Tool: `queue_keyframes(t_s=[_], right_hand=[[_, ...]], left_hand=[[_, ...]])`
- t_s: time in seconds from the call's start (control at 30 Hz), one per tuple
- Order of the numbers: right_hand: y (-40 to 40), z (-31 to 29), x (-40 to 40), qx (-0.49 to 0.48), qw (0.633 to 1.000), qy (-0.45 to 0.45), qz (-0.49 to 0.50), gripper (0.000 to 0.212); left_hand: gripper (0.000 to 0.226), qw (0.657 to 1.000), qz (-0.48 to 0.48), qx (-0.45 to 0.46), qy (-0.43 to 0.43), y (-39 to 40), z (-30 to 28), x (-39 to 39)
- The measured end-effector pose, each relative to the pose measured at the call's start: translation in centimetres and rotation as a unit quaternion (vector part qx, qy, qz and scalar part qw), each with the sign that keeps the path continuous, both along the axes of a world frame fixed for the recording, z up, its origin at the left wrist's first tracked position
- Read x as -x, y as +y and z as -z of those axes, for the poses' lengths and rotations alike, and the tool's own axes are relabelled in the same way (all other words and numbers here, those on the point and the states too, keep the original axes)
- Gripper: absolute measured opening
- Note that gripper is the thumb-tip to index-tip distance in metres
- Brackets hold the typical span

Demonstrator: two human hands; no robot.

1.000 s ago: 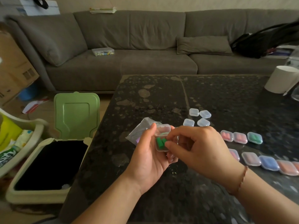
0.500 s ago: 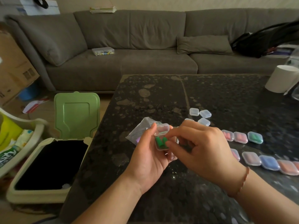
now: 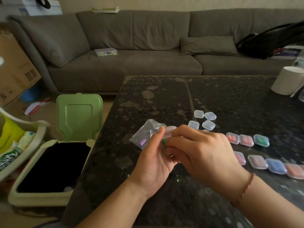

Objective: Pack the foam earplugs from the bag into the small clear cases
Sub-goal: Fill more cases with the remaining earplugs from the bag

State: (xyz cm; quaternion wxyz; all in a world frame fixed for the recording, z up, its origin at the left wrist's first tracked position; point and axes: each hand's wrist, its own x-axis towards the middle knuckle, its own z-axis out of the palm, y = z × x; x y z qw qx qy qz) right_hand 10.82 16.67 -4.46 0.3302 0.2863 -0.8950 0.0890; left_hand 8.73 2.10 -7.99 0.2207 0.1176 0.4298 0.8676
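Closing a filled case is, by judgement, the step in hand.

Head view: the left hand [image 3: 156,163] grips a small clear case [image 3: 165,145] near the middle of the dark table [image 3: 164,99]; a green earplug [image 3: 164,142] shows inside it. The right hand [image 3: 202,153] pinches the same case from the right, with the hinged lid [image 3: 169,130] tilted up above the fingers. The bag [image 3: 144,135] lies just left of the hands, with a purple earplug [image 3: 142,142] visible through it. Empty cases [image 3: 204,120] sit farther off; filled cases [image 3: 246,140] lie in two rows to the right.

Next move, by judgement: press the lid down until it latches, keeping the foam clear of the rim, then set the case beside the filled rows.
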Motion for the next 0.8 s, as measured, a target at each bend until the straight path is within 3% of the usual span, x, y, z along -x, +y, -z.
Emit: queue_keyframes(t_s=[0.43, 0.5, 0.67, 0.73, 0.8], right_hand=[[-0.9, 0.8, -0.1, -0.019, 0.999, 0.015, 0.029, 0.012], [-0.8, 0.7, -0.1, 0.013, 1.0, 0.009, 0.007, 0.006], [1.0, -0.3, -0.2, 0.254, 0.966, -0.05, -0.03, 0.016], [1.6, -0.3, 0.2, 0.247, 0.965, -0.084, -0.023, 0.024], [1.8, 0.3, 0.3, 0.172, 0.979, -0.11, -0.028, 0.024]], left_hand=[[0.048, 0.999, -0.002, -0.027, -0.018, -0.2, -0.1, 0.3], [0.047, 0.999, -0.001, -0.036, -0.024, -0.3, -0.1, 0.3], [0.036, 0.994, 0.017, -0.083, -0.069, -0.4, 0.0, 0.4], [0.04, 0.993, 0.017, -0.082, -0.08, -0.3, 0.0, 0.4], [0.042, 0.995, 0.008, -0.065, -0.079, -0.1, -0.1, 0.3]])
